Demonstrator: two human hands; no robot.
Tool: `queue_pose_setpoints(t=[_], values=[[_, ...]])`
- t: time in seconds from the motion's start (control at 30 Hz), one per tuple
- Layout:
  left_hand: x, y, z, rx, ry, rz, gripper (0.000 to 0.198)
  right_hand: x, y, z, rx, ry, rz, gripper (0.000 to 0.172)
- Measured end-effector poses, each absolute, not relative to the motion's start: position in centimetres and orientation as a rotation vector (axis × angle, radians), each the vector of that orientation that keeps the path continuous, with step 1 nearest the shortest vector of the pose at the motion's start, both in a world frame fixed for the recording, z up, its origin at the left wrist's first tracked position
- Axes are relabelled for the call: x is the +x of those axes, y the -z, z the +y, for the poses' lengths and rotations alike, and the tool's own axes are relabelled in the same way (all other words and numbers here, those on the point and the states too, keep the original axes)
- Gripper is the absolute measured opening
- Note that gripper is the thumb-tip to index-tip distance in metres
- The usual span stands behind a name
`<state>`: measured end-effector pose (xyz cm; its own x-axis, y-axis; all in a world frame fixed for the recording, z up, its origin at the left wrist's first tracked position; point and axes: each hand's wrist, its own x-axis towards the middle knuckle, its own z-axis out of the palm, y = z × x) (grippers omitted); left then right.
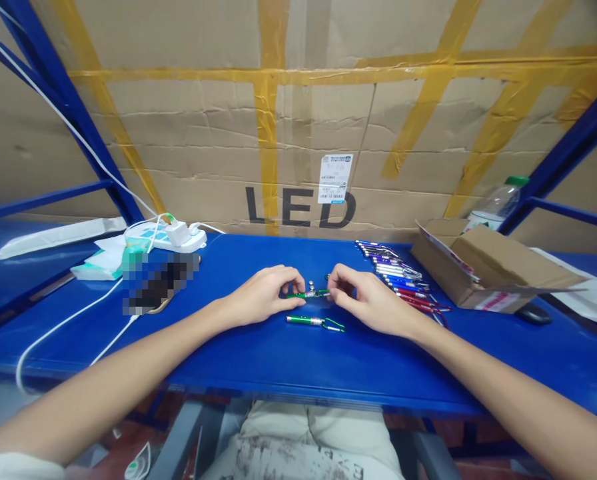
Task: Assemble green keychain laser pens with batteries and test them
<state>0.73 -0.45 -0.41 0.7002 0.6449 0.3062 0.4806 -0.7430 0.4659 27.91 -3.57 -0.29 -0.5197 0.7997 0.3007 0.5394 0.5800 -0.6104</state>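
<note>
Between the thumb and fingers of my left hand point(263, 295) is a small green keychain flashlight point(298, 295), held level just above or on the blue table. Its clip end points toward my right hand point(366, 297), whose thumb and fingertips are pinched together by the clip. What they grip is hidden by the fingers; a bit of green shows just behind them. Small silver button cells point(311, 285) sit beyond the held flashlight. Nearer to me lies a second green flashlight point(303, 321) with a carabiner clip point(333, 325).
Right of my hands lies a row of flashlights point(398, 277) in several colours, beside an open cardboard box point(493, 267) and a black mouse point(533, 314). Leftward are a phone point(163, 283), a white power strip point(193, 238) and cables. A large carton point(203, 147) stands behind.
</note>
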Motion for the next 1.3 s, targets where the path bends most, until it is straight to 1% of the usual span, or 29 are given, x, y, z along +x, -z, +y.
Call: queue_pose_setpoints(t=[0.17, 0.57, 0.87, 1.07, 1.2, 1.3], values=[[0.74, 0.50, -0.37, 2.561, -0.659, 0.902, 0.016, 27.66, 0.06, -3.90, -1.070, -0.645, -2.265, 0.003], [0.81, 0.32, -0.51, 2.529, -0.653, 0.896, 0.018, 28.13, 0.45, -3.40, -1.081, -0.440, -2.413, 0.004], [0.83, 0.46, -0.65, 2.452, -0.700, 0.891, 0.018, 28.12, 0.11, -3.54, -1.061, -0.417, -2.457, 0.006], [0.79, 0.50, -0.64, 2.476, -0.720, 0.887, 0.014, 28.32, 0.16, -3.51, -1.062, -0.396, -2.466, 0.003], [0.81, 0.44, -0.68, 2.467, -0.736, 0.904, 0.016, 28.32, 0.29, -3.54, -1.051, -0.386, -2.475, 0.008], [0.78, 0.57, -0.54, 2.453, -0.730, 0.916, 0.023, 28.31, 0.36, -3.47, -1.036, -0.346, -2.501, 0.013]])
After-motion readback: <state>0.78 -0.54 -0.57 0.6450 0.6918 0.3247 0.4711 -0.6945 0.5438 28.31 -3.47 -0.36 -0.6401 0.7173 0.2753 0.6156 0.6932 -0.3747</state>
